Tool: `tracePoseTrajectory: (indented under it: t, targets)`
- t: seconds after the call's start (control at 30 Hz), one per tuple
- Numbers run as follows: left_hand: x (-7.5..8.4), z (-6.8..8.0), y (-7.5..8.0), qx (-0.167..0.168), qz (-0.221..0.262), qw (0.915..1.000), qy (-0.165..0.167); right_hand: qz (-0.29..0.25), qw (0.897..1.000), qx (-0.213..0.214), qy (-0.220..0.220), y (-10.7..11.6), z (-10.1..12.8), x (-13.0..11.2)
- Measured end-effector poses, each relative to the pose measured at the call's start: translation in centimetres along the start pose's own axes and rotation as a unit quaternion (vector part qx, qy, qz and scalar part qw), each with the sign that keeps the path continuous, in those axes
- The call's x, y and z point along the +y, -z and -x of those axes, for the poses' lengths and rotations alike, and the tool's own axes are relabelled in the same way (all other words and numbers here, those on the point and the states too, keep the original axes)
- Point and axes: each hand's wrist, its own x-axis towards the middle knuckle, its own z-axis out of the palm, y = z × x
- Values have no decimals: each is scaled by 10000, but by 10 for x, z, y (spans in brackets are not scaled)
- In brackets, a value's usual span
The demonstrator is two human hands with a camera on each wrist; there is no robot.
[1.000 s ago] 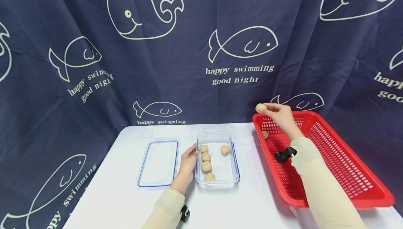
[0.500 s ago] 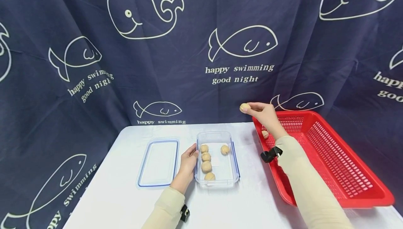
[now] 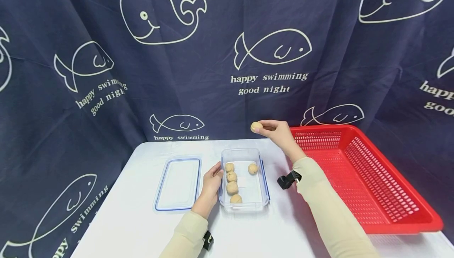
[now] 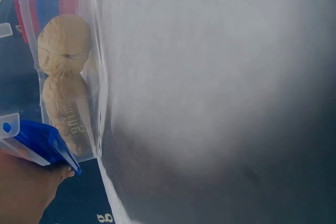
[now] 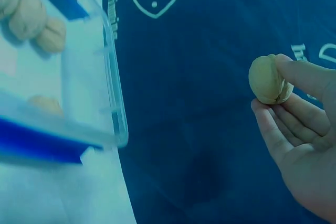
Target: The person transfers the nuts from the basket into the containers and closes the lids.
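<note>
A walnut (image 3: 256, 126) is being pinched by the right hand (image 3: 279, 133) above the table's (image 3: 134, 218) far edge.
The clear box (image 3: 263, 189) is being touched by the left hand (image 3: 211, 183), fingers relaxed.

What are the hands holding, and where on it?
The right hand pinches a walnut by its sides at the fingertips. The left hand rests against the clear container, at its left wall.

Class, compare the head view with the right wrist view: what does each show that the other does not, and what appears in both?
Only the head view shows the red basket, the lid lying flat on the table, and the left hand resting against the container's side. Only the right wrist view shows the seam on the walnut pinched by the right hand. Both show that walnut, the clear container with walnuts inside, and the whale curtain.
</note>
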Motion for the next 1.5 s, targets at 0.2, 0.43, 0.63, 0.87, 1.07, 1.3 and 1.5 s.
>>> tracePoseTrajectory:
  t: [0.2, 0.43, 0.63, 0.87, 1.07, 1.3, 1.5]
  targets:
    - [1, 1, 0, 28, -51, 10000, -26, -275, 9995, -138, 43, -15, 8, -7]
    - [-1, 1, 1, 60, -62, 10000, -17, -313, 9993, -184, -135, -32, 20, -5]
    - [10, 8, 2, -35, -17, 10000, 5, -281, 9989, -283, -261, -46, 34, -3]
    - [0, -1, 2, 54, -33, 10000, -28, -158, 9986, -251, -447, -61, 46, 0]
    - [0, -1, 2, 85, -25, 10000, -15, -160, 9972, -209, -704, -70, 54, 7]
    - [1, 0, 0, 30, 27, 10000, -14, -150, 9958, -87, -898, -82, 61, 15]
    - [3, 3, -1, -8, 40, 10000, -8, -102, 9959, 61, -900, -93, 62, 23]
